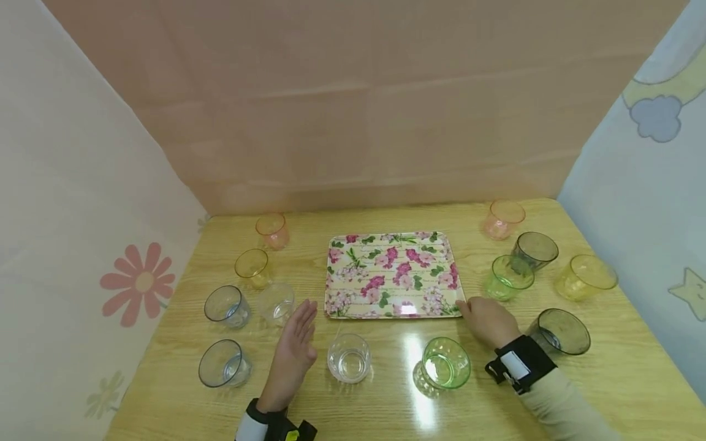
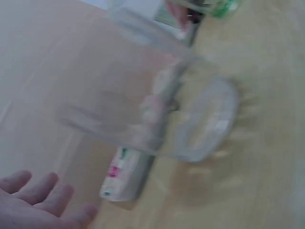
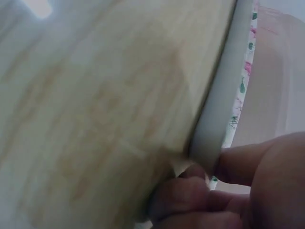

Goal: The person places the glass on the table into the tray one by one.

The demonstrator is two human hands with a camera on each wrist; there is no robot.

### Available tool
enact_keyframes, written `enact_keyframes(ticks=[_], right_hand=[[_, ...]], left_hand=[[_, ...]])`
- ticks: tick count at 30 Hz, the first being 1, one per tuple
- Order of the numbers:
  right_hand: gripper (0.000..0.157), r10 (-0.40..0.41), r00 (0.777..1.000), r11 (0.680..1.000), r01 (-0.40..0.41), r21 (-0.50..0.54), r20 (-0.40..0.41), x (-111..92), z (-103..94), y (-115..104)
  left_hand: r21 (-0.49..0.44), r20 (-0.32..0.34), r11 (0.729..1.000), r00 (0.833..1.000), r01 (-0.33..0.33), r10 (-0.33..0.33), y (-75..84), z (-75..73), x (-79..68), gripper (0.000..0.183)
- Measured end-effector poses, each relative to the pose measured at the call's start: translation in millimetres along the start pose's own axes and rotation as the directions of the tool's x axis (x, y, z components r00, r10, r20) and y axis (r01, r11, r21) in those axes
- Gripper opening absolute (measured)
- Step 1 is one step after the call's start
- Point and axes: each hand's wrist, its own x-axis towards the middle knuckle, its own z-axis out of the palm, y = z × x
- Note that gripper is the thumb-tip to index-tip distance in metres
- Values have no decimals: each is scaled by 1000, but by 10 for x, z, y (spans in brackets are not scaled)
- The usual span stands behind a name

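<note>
A flower-patterned tray [image 1: 394, 275] lies at the middle of the wooden table. My right hand [image 1: 489, 320] pinches its near right corner; the right wrist view shows the thumb and curled fingers [image 3: 178, 198] around the tray's edge [image 3: 224, 95]. My left hand [image 1: 293, 346] is held out with straight fingers and grips nothing, left of the tray's near left corner. Beside it stands a clear glass [image 1: 349, 358], which looms blurred in the left wrist view. Behind the left fingertips is another clear glass [image 1: 277, 303]. A green glass [image 1: 446, 362] stands in front of the tray's right part.
On the left are two grey-blue glasses [image 1: 227, 306], a yellow glass [image 1: 252, 267] and a pink glass [image 1: 273, 231]. At the right stand another pink glass [image 1: 503, 219], a green glass [image 1: 508, 278], two dark grey glasses [image 1: 559, 332] and a yellow glass [image 1: 586, 277]. Cloth-covered walls border the table.
</note>
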Motion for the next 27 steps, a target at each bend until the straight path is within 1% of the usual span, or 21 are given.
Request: enact_keyframes(ticks=[2, 3, 7, 10, 13, 16, 20, 23, 27], right_hand=[[42, 9, 1000, 1000, -9, -5, 7, 9, 24, 10], [41, 14, 1000, 1000, -14, -6, 9, 14, 33, 11], [40, 9, 1000, 1000, -9, 2, 12, 29, 44, -4], [39, 6, 1000, 1000, -6, 7, 14, 26, 42, -15], [38, 10, 1000, 1000, -10, 10, 20, 29, 41, -13], [37, 13, 1000, 1000, -14, 11, 17, 26, 47, -13], [37, 1, 1000, 1000, -1, 11, -2, 25, 43, -19], [37, -6, 1000, 1000, 6, 17, -3, 23, 39, -24], [37, -4, 1000, 1000, 3, 20, 4, 16, 49, -22]], left_hand=[[-25, 26, 1000, 1000, 6, -5, -109, 35, -65, 83], [-21, 42, 1000, 999, 8, -8, -158, 62, -93, 85], [46, 93, 998, 995, 29, -33, -297, 182, -170, 97], [105, 101, 992, 992, 63, -74, -353, 248, -203, 105], [150, 86, 984, 990, 101, -115, -384, 287, -223, 109], [182, 68, 976, 988, 122, -136, -405, 309, -237, 106], [199, 59, 972, 989, 125, -139, -407, 331, -237, 96], [182, 68, 975, 988, 126, -140, -399, 343, -231, 88], [142, 69, 977, 983, 158, -169, -393, 357, -227, 81]])
